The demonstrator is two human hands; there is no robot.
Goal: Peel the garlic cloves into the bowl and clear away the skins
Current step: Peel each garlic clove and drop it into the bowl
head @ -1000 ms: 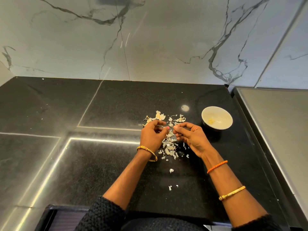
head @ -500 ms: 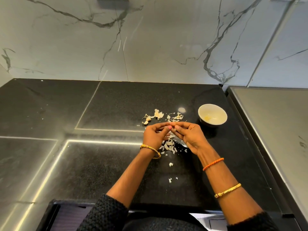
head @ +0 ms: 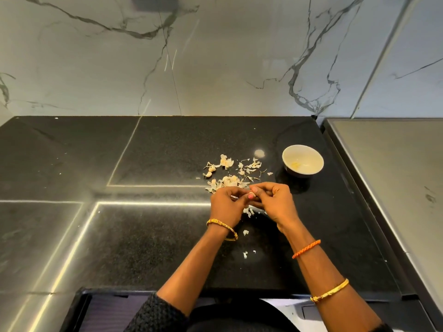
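You wear black knitted sleeves, a gold bangle on your left wrist, an orange cord and gold bracelet on your right.

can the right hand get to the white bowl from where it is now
Probably yes. The white bowl stands on the black counter just beyond and to the right of the right hand, with bare counter between them. That hand is busy, though, pinching something small together with the left hand.
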